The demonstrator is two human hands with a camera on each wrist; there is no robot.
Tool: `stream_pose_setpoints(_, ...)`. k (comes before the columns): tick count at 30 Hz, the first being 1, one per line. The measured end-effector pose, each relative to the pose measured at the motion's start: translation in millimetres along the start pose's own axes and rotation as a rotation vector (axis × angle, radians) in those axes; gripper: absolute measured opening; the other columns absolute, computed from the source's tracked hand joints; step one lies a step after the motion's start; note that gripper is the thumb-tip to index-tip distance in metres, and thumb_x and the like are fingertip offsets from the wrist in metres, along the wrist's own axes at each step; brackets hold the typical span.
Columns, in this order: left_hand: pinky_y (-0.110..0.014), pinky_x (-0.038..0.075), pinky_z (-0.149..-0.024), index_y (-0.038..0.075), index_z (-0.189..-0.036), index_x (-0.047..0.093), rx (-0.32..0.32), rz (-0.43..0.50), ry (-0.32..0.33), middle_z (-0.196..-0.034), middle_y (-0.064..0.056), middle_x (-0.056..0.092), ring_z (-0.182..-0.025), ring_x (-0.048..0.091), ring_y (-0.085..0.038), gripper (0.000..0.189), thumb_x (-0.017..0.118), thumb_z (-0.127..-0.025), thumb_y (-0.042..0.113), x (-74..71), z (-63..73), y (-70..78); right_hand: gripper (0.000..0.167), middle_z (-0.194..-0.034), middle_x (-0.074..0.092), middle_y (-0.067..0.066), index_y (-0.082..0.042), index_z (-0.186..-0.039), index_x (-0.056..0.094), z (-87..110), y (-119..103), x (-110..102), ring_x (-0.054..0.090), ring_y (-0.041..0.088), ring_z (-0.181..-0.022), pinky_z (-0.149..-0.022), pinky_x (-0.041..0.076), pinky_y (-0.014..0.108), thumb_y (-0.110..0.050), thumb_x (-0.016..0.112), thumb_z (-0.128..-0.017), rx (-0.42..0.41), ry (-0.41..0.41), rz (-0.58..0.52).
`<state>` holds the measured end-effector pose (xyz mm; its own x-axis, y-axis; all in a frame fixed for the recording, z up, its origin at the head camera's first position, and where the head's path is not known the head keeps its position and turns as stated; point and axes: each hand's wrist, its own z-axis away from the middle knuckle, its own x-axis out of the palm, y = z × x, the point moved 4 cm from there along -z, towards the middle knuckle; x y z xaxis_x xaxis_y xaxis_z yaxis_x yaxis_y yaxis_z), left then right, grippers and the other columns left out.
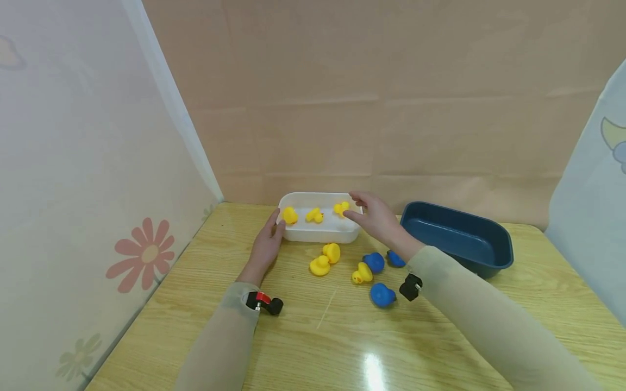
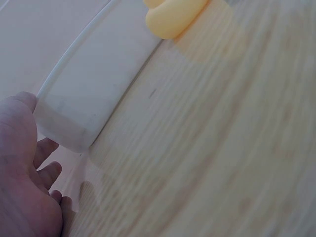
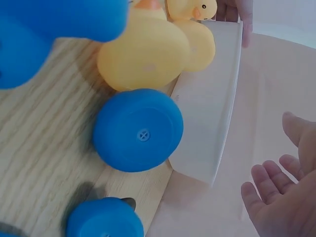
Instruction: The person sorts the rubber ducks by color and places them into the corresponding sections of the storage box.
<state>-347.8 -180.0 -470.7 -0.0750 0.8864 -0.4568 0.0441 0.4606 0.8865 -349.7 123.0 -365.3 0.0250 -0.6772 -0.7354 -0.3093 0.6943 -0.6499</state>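
Note:
A white tub (image 1: 320, 236) holds three yellow rubber ducks, one at the left (image 1: 289, 215), one in the middle (image 1: 314, 215) and one at the right (image 1: 340, 208). My left hand (image 1: 267, 243) touches the tub's left end, fingertips against the outer wall and close to the rim. Over the tub's right end is my right hand (image 1: 379, 220), fingers and thumb spread apart with nothing between them, near the right duck. In the right wrist view this hand (image 3: 291, 182) shows its palm side, beyond the tub's end.
In front of the tub lie two yellow ducks (image 1: 320, 266) side by side. Farther right, another yellow duck (image 1: 362, 273) is among three blue ducks (image 1: 383, 295), one partly hidden by my right forearm. A dark blue tub (image 1: 455, 231) stands at the right, before the brown paper wall (image 1: 313, 136).

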Motion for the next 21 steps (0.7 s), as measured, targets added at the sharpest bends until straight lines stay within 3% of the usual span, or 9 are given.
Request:
stream_pose_setpoints(12,-0.062,0.024,-0.132,0.034,-0.178,0.023,-0.002,-0.021,-0.004,-0.179,-0.011,0.034,-0.165,0.027,-0.039,0.065,0.041,-0.119,0.053,-1.0,-1.9,-1.8,0.072,-0.162,0.054,0.016,-0.008,-0.167,0.048,23.8,6,-10,0.054,0.04,-0.146,-0.12,0.046,0.06,-0.035,0.077,-0.107,-0.011,-0.026,-0.004)
stream_pose_setpoints(21,-0.064,0.023,-0.132,0.035,-0.178,0.023,-0.007,-0.014,-0.008,-0.179,-0.011,0.032,-0.165,0.026,-0.039,0.065,0.04,-0.118,0.056,-1.3,-0.1,0.3,0.068,-0.161,0.057,0.018,-0.005,-0.164,0.051,42.7,8,-14,0.052,0.042,-0.147,-0.121,0.043,0.064,-0.03,0.078,-0.107,-0.052,-0.058,-0.019)
